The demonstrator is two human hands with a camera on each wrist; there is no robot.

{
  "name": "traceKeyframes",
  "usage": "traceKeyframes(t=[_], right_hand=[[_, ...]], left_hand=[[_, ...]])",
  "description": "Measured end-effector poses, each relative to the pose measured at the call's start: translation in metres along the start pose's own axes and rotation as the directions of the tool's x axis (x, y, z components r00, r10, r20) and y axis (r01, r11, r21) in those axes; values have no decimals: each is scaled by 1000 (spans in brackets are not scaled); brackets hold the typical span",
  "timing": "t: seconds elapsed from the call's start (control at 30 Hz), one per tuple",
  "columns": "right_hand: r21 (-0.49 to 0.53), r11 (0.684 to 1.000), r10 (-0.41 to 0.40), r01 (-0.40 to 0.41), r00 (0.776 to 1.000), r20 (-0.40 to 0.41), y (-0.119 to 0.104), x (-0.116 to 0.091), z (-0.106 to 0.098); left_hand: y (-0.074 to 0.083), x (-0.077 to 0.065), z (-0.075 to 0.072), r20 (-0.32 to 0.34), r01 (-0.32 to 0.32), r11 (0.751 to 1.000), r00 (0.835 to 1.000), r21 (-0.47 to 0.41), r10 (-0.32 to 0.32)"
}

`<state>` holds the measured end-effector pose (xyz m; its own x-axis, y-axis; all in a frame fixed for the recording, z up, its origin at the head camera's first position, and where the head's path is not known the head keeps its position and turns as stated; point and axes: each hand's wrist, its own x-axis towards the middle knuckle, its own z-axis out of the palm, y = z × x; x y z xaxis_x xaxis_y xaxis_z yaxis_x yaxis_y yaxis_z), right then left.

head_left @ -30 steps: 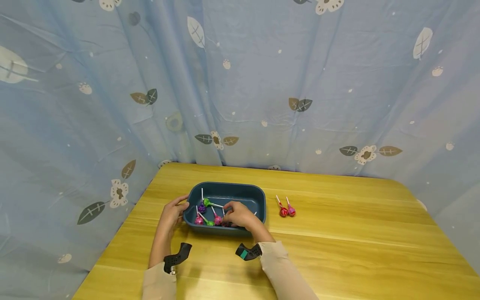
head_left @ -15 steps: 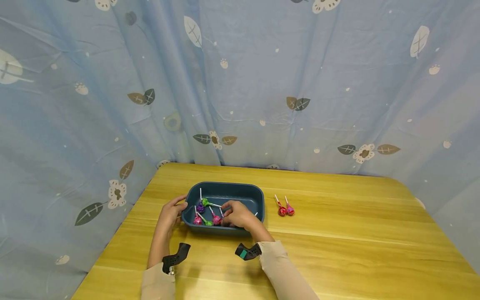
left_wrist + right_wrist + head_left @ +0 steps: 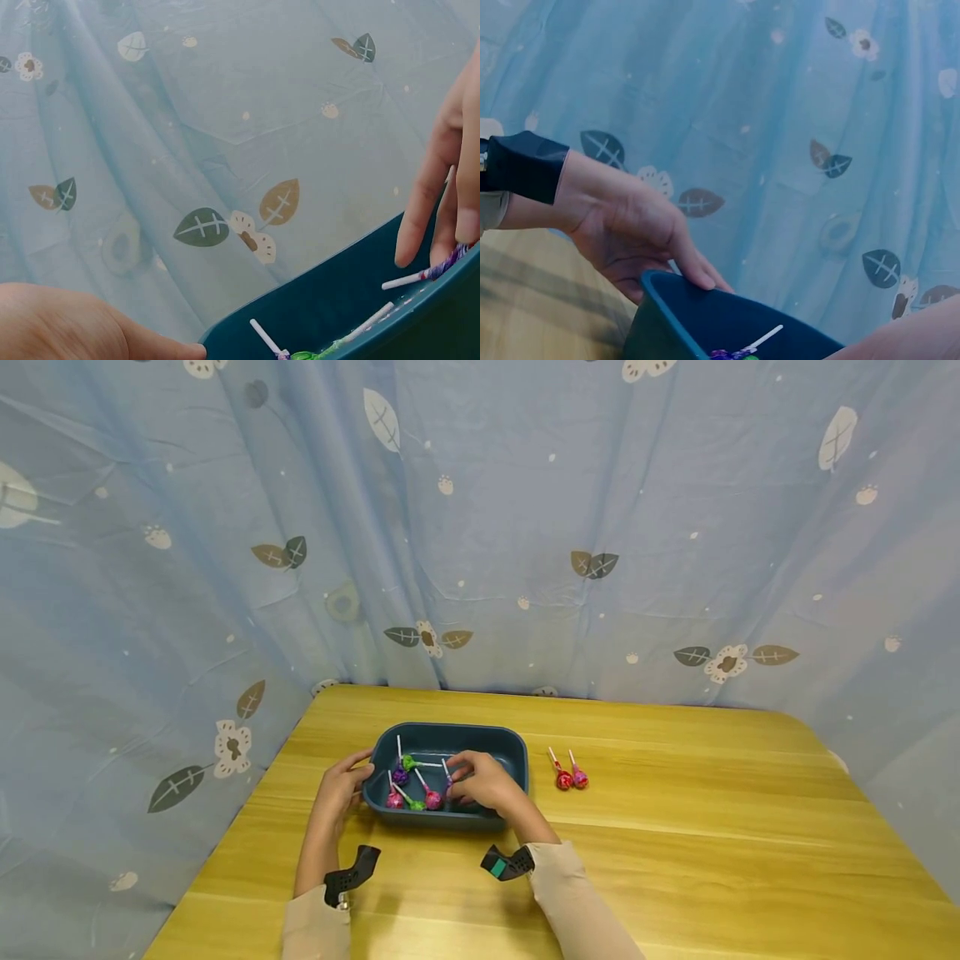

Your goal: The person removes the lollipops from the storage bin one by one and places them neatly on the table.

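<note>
A dark blue rectangular tub (image 3: 442, 822) stands on the table with several wrapped lollipops in it. At its left end my left hand (image 3: 339, 789) holds the rim; in the right wrist view the thumb lies over the rim. My right hand (image 3: 486, 783) reaches into the tub's right half. Its thumb and a finger pinch a purple-wrapped lollipop (image 3: 451, 261), white stick pointing away from the hand. A pink lollipop (image 3: 432, 799), a green one (image 3: 408, 762) and a dark purple one (image 3: 401, 776) lie to the left of that hand. The tub's right floor is partly hidden by the hand.
On the wooden table (image 3: 675, 827), a red lollipop (image 3: 564, 780) and a pink-red lollipop (image 3: 580, 778) lie side by side to the right of the tub. A blue patterned curtain (image 3: 510, 527) hangs behind and to the left.
My right hand has risen slightly and shifted right, and the purple lollipop has come up with it, showing more of its stick. The left hand stays at the tub's end.
</note>
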<state>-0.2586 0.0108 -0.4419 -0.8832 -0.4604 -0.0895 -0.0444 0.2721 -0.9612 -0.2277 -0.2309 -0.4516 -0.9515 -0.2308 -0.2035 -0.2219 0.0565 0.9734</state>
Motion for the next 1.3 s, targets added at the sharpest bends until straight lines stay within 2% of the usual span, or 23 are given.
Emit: traceKeyframes(t=[0.17,0.23,0.4,0.6,0.67,0.73,0.97,1.17,1.3], right_hand=[[29,1000,-7,6,1000,17,-2,-6,-7],[38,999,-5,4,1000,13,-2,-8,-9],[45,999,11,-11,1000,-16,-4,-13,-13],[80,997,6,-3,999,-36,-3,-18,-19],[106,994,5,-1,999,-37,-2,-20,-22],[135,991,16,-9,999,-44,-1,-21,-25],[161,987,2,10,997,-72,-4,-28,-38],[181,983,30,-10,994,-107,-4,-33,-48],[192,981,31,-11,994,-102,-5,-34,-51]], left_hand=[[-15,14,-4,5,-11,999,1000,-37,11],[-20,19,-6,0,0,999,1000,-38,0],[-27,26,-7,-5,-20,999,1000,-39,20],[-49,49,-8,-46,-9,1000,999,-29,7],[-52,53,-9,-43,-9,1000,999,-20,8],[-49,49,-9,-42,-6,1000,999,-21,5],[-21,19,-5,-3,-33,999,999,-40,33],[-15,15,-3,-14,7,1000,1000,-15,-7],[-17,15,-3,-2,-29,999,1000,-31,29]])
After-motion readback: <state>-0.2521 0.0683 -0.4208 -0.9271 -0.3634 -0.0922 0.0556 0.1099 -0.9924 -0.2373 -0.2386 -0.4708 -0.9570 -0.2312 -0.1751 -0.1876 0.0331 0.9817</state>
